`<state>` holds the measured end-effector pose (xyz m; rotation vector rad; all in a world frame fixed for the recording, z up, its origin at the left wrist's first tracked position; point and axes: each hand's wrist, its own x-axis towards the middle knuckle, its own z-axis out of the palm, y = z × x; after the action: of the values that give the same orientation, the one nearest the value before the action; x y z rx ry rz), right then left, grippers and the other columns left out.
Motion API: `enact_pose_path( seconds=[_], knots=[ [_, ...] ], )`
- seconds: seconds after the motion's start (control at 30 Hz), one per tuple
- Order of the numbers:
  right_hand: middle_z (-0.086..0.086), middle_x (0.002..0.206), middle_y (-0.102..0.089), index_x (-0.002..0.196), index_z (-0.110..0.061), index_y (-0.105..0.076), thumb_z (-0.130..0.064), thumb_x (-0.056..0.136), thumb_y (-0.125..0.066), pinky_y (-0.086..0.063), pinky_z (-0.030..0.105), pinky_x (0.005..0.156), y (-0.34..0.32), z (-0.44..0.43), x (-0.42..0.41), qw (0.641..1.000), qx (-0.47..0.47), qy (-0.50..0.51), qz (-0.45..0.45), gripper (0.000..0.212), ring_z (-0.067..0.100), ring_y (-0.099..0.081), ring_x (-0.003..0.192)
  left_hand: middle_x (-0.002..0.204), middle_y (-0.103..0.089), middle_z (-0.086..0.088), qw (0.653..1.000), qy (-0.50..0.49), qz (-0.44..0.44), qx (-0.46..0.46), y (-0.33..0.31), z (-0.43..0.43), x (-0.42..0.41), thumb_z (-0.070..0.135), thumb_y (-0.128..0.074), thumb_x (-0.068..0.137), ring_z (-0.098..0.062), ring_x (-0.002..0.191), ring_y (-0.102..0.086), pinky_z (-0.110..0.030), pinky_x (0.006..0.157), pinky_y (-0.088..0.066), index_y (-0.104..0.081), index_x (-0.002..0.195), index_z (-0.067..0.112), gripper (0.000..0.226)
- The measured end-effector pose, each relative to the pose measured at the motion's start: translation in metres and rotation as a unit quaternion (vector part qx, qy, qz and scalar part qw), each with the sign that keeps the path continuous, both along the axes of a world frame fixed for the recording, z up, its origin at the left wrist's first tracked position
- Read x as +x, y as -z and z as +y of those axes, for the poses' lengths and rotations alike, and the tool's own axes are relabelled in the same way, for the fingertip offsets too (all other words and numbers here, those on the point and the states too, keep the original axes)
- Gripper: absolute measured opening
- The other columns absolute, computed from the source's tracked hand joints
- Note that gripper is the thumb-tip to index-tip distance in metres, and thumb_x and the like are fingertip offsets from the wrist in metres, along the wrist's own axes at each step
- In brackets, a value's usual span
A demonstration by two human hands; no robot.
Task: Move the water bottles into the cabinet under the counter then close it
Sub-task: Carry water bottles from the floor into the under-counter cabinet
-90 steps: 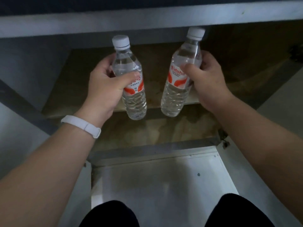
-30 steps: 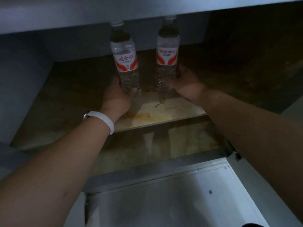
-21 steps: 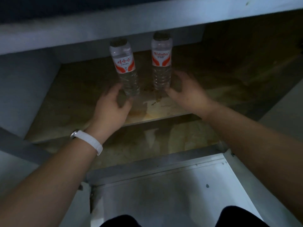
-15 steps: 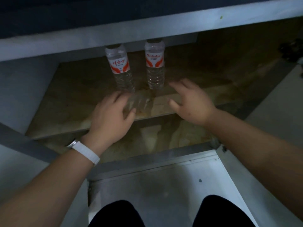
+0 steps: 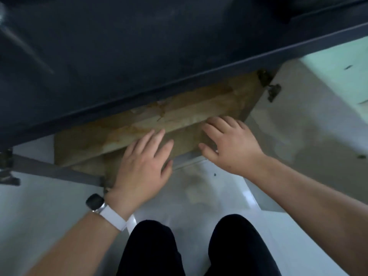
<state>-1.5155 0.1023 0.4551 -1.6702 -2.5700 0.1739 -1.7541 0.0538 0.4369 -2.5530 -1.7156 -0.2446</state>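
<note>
both empty: left hand [image 5: 143,168] and right hand [image 5: 231,146] hover before cabinet shelf [image 5: 189,114].

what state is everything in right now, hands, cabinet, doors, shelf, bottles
left hand: open, fingers straight, holding nothing
right hand: open, fingers spread, holding nothing
cabinet: open, not yet closed
left door: swung open
right door: swung open
shelf: stained
bottles: not in view; the counter hides the back of the shelf
watch: strapped on the left wrist
</note>
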Motion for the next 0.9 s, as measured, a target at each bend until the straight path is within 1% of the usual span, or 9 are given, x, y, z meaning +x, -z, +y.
enact_pose_path(
  seconds=[0.13,0.27,0.4,0.53,0.63,0.73,0.8,0.9],
  knots=[
    [0.008,0.134,-0.059,0.133,-0.018,-0.059,-0.056,0.09,-0.038,-0.038,0.042,0.102,-0.077,-0.037,0.025,0.999,-0.032,0.005,-0.02,0.061,0.033,-0.053,0.123,0.142,-0.056,-0.016,1.0,0.022,-0.002,0.001,-0.069,-0.022,0.022,0.034,-0.057,0.092,-0.035,0.133,-0.048,-0.047,0.099,-0.036,-0.063,0.131,0.011,0.046],
    [0.005,0.136,-0.057,0.135,-0.022,-0.056,-0.059,0.091,-0.039,-0.038,0.042,0.104,-0.152,-0.067,0.051,0.998,-0.047,0.006,-0.033,0.061,0.03,-0.051,0.125,0.141,-0.057,-0.014,0.999,0.031,-0.006,-0.024,-0.14,-0.035,0.049,0.04,-0.048,0.095,-0.033,0.133,-0.046,-0.046,0.101,-0.034,-0.062,0.132,0.013,0.049],
    [0.004,0.133,-0.059,0.133,-0.022,-0.055,-0.058,0.091,-0.04,-0.042,0.044,0.103,-0.215,-0.093,0.078,0.999,-0.035,0.017,-0.017,0.057,0.03,-0.054,0.123,0.141,-0.058,-0.01,0.998,0.028,-0.032,-0.044,-0.208,-0.043,0.078,0.044,-0.043,0.097,-0.032,0.133,-0.047,-0.049,0.101,-0.042,-0.062,0.134,0.016,0.051],
    [0.004,0.132,-0.059,0.132,-0.021,-0.055,-0.057,0.092,-0.037,-0.042,0.046,0.102,-0.255,-0.113,0.105,0.999,-0.019,0.026,0.001,0.056,0.031,-0.054,0.122,0.139,-0.06,-0.01,0.997,0.048,-0.037,-0.044,-0.257,-0.05,0.114,0.045,-0.043,0.097,-0.032,0.132,-0.05,-0.049,0.101,-0.044,-0.061,0.135,0.016,0.052],
    [0.003,0.131,-0.059,0.131,-0.02,-0.056,-0.055,0.092,-0.036,-0.042,0.044,0.101,-0.279,-0.125,0.129,0.999,0.003,0.05,0.014,0.056,0.031,-0.054,0.12,0.141,-0.059,-0.009,0.997,0.062,-0.039,-0.035,-0.283,-0.055,0.142,0.042,-0.053,0.096,-0.032,0.134,-0.05,-0.05,0.103,-0.043,-0.06,0.137,0.016,0.049],
    [0.004,0.129,-0.061,0.13,-0.019,-0.057,-0.055,0.093,-0.035,-0.044,0.045,0.1,-0.3,-0.133,0.152,0.997,0.016,0.074,0.016,0.056,0.031,-0.056,0.118,0.143,-0.057,-0.007,0.996,0.079,-0.04,-0.029,-0.306,-0.055,0.165,0.041,-0.06,0.097,-0.029,0.137,-0.047,-0.048,0.106,-0.041,-0.058,0.139,0.02,0.047],
    [0.004,0.128,-0.061,0.132,-0.019,-0.056,-0.055,0.093,-0.034,-0.044,0.045,0.099,-0.313,-0.137,0.165,0.996,0.021,0.091,0.01,0.057,0.031,-0.056,0.117,0.143,-0.057,-0.006,0.994,0.097,-0.04,-0.027,-0.32,-0.051,0.178,0.041,-0.059,0.096,-0.028,0.137,-0.047,-0.047,0.106,-0.04,-0.058,0.139,0.02,0.048],
    [0.004,0.125,-0.062,0.129,-0.019,-0.057,-0.055,0.092,-0.039,-0.047,0.046,0.096,-0.326,-0.135,0.183,0.991,0.044,0.126,0.015,0.055,0.032,-0.058,0.113,0.143,-0.058,-0.006,0.991,0.131,-0.037,-0.022,-0.339,-0.037,0.194,0.041,-0.058,0.096,-0.028,0.137,-0.048,-0.046,0.106,-0.04,-0.058,0.139,0.02,0.049]
  ],
)
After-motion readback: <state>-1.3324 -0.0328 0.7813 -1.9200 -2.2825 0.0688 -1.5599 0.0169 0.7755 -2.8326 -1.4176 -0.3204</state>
